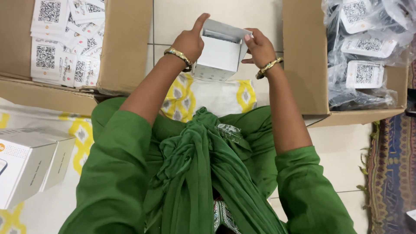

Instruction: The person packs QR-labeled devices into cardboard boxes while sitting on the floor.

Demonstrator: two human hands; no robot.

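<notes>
While the left hand [189, 42] and right hand [259, 47] clasp the small white cardboard box [220, 51] by opposite side walls above the tiled floor [216, 15], fingers curled over its open top rim, it looks light, thin-walled and crushable, best held by its stiff corners.

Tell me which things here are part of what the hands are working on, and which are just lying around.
In hand:
- small white box, held by left hand and right hand

Lying about:
- cardboard box of code labels, left
- cardboard box of bagged dark items, right
- white cartons, lower left
- patterned rug
</notes>
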